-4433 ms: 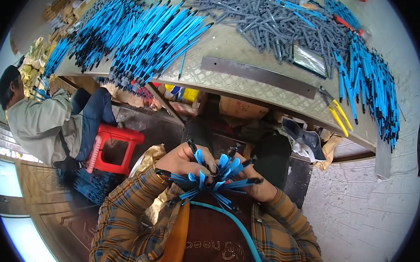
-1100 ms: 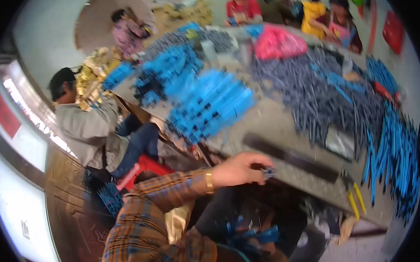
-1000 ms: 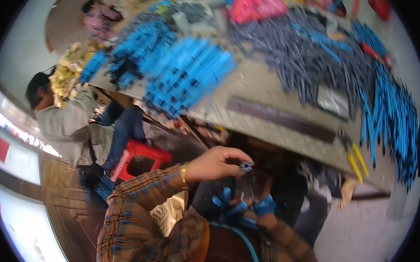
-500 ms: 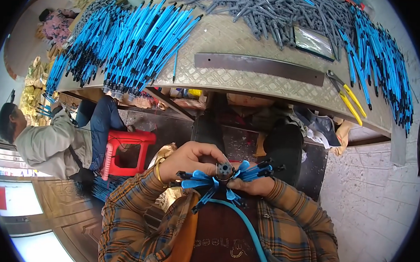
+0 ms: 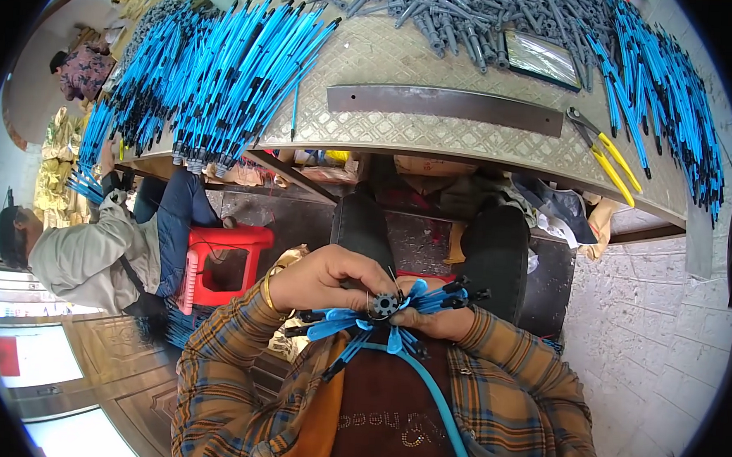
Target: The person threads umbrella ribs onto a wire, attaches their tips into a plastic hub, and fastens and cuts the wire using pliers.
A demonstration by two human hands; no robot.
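In front of my chest I hold a round dark-grey hub [image 5: 384, 306] with holes in its face. Folded blue spokes [image 5: 340, 327] with black tips fan out from it on both sides and below. A thin wire [image 5: 393, 273] loops round the hub and sticks up beside it. My left hand [image 5: 327, 283], a gold bangle on its wrist, is closed with thumb and forefinger pinched at the hub's upper left, by the wire. On the other side my right hand [image 5: 437, 322] grips the hub's base, thumb pressed near its edge. Fingers underneath are hidden by the spokes.
The bench [image 5: 387, 133] beyond my knees carries a bundle of blue rods [image 5: 246, 77], a heap of grey fittings [image 5: 468, 23], a metal bar [image 5: 447, 107] and yellow-handled pliers [image 5: 605, 158]. A person [image 5: 92, 247] sits at left near a red stool [image 5: 224, 258].
The hub has shifted slightly left and down in my hands, its spokes turning with it. My left hand's pinch stays close to the hub. The seated person's arm has moved up.
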